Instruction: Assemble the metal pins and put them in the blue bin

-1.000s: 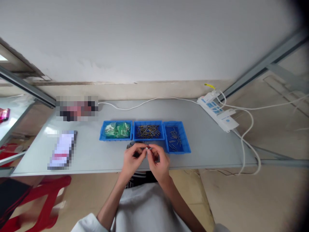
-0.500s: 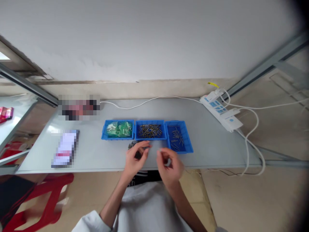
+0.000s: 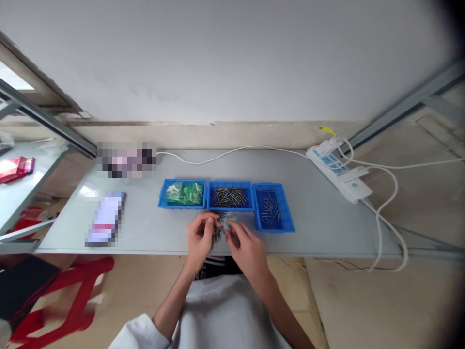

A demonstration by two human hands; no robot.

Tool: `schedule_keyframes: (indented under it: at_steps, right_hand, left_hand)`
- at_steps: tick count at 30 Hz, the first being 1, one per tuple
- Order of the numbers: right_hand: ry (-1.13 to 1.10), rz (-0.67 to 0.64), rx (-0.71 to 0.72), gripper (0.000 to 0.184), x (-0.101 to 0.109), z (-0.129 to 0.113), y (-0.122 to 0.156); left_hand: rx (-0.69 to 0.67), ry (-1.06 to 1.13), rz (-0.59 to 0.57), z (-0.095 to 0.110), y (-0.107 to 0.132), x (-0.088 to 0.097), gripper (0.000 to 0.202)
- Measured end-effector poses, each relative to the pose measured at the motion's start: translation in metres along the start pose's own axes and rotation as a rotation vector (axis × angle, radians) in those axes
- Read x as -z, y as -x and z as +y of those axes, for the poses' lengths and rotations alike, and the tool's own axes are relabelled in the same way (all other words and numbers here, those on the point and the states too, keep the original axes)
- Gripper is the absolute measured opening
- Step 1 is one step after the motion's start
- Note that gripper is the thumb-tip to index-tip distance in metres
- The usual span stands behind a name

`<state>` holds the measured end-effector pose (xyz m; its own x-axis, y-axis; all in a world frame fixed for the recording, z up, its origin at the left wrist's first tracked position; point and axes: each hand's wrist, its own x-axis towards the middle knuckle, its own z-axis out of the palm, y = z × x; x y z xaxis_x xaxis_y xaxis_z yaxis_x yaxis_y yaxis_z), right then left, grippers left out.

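My left hand (image 3: 199, 238) is at the front of the desk with its fingers curled and thumb pressed to them. Whatever it may hold is hidden. Close to its right, my right hand (image 3: 251, 246) has thumb and forefinger bent together at a loose pile of thin dark metal pins (image 3: 220, 227). Too little shows to tell what sits between those fingertips. The pile lies partly covered by both hands. Just behind it stands a blue box of thin metal rods (image 3: 230, 210), dark and brassy. A second blue box (image 3: 286, 213) at the right contains fewer thin rods.
A third blue box (image 3: 183, 208) holds green and white small pieces. Left on the desk (image 3: 145, 232) lies a blurred phone (image 3: 105, 219), with a pixelated object (image 3: 127, 161) behind it. A white power strip (image 3: 339, 169) with cables stands right. A red stool (image 3: 78, 295) is below.
My right hand has moved left and closer to my left hand, its fingertips now at the pin pile. The whole view has shifted slightly, with the desk and boxes appearing further right.
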<state>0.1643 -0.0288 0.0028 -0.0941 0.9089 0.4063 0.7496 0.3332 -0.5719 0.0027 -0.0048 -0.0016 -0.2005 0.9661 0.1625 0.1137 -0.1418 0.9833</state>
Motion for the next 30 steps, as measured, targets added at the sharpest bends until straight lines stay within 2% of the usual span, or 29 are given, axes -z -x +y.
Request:
schedule_keyframes:
  at_steps: [4,9,16,20,25,30]
  right_hand:
    - [0.070,0.006,-0.088,0.026,-0.024,0.013,-0.009]
    - [0.122,-0.025,-0.076,0.028,-0.030,0.020,-0.012]
    - [0.018,-0.029,-0.099,0.029,-0.024,0.019,-0.008]
    - [-0.121,0.054,-0.090,0.024,-0.015,0.010,-0.005]
    - [-0.131,0.178,-0.101,0.022,-0.007,-0.004,-0.011]
    - [-0.163,0.208,-0.088,0.020,-0.004,-0.009,-0.024]
  left_hand:
    - [0.012,-0.019,0.020,0.003,-0.002,-0.001,0.038]
    - [0.012,-0.046,0.006,0.004,-0.003,-0.002,0.040]
    - [-0.045,-0.116,-0.040,0.005,-0.004,-0.003,0.035]
    - [-0.209,-0.283,-0.080,0.002,-0.003,-0.006,0.024]
    - [-0.388,-0.469,-0.192,-0.002,-0.004,-0.011,0.023]
    - [-0.392,-0.440,-0.239,-0.003,-0.006,-0.009,0.019]
